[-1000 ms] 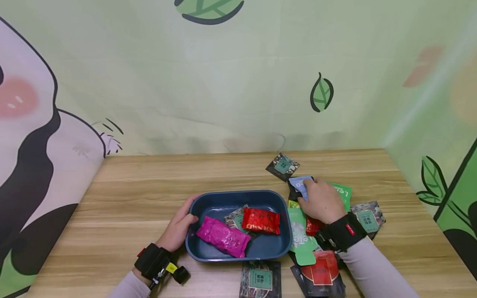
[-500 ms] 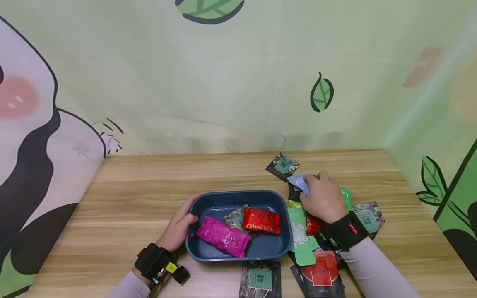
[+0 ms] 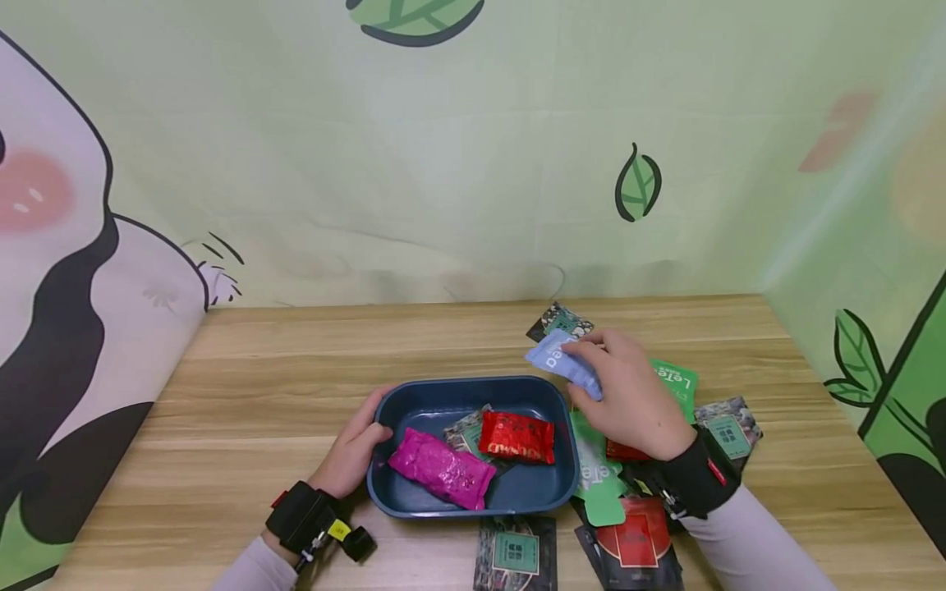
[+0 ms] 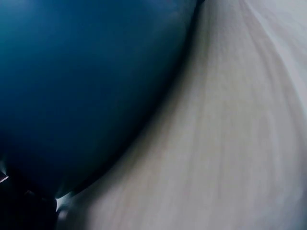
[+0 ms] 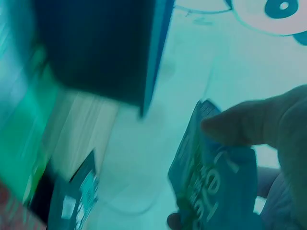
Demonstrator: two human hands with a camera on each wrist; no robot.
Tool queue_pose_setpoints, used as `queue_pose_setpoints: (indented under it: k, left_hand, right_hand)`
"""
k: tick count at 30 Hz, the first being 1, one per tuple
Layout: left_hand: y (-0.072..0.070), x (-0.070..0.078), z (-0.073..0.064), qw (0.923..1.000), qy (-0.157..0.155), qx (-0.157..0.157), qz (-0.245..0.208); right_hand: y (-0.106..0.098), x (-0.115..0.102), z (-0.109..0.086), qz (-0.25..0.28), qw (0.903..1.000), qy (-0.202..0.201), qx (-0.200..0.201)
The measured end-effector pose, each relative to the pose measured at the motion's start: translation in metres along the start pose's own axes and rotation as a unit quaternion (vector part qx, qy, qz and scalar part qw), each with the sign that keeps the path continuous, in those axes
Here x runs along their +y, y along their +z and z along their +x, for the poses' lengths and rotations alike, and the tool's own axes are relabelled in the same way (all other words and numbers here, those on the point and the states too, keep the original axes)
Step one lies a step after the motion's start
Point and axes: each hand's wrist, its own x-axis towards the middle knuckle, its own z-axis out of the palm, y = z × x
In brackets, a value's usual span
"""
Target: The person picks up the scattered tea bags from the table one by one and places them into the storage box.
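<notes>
A dark blue tray [image 3: 473, 501] sits on the table; its wall [image 4: 86, 96] fills much of the left wrist view. At its left end my left hand [image 3: 356, 451] grips the rim, thumb on the edge. Inside lie a magenta packet [image 3: 442, 469], a red packet [image 3: 517, 437] and a partly covered dark packet with a teal label [image 3: 466, 435]. My right hand [image 3: 636, 394] pinches a light blue LeTea packet [image 3: 557, 357] above the tray's back right corner. In the right wrist view, thumb and fingers hold this packet [image 5: 216, 187] from both sides.
Right of the tray are a pale green packet [image 3: 594, 460], a green packet [image 3: 676, 384] and a patterned packet [image 3: 730, 431]. A red-and-black packet [image 3: 639, 538] and a teal-labelled packet [image 3: 516, 554] lie in front. Another dark packet [image 3: 548, 322] lies behind, near the wall.
My right hand has lifted the light blue packet from the pile and carried it left toward the tray. The left hand and tray have stayed in place.
</notes>
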Motion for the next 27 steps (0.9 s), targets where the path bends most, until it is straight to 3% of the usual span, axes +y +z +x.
queue_pose_setpoints:
  k: [6,16,21,27]
  left_hand:
    - [-0.001,-0.001,0.0,1.0,-0.002,0.0,0.002]
    - [-0.001,-0.001,0.0,1.0,0.001,0.002,0.006]
    - [-0.001,-0.002,0.001,0.9999,0.008,0.005,0.012]
    - [-0.001,-0.002,0.0,0.9999,0.008,0.004,0.012]
  right_hand:
    - [0.001,-0.022,-0.003,0.035,0.9941,-0.095,-0.038]
    - [0.021,-0.035,-0.006,0.085,0.972,-0.193,-0.104]
    - [0.027,-0.036,-0.008,0.084,0.9697,-0.199,-0.115]
    - [0.027,-0.032,-0.011,0.037,0.9767,-0.158,-0.141]
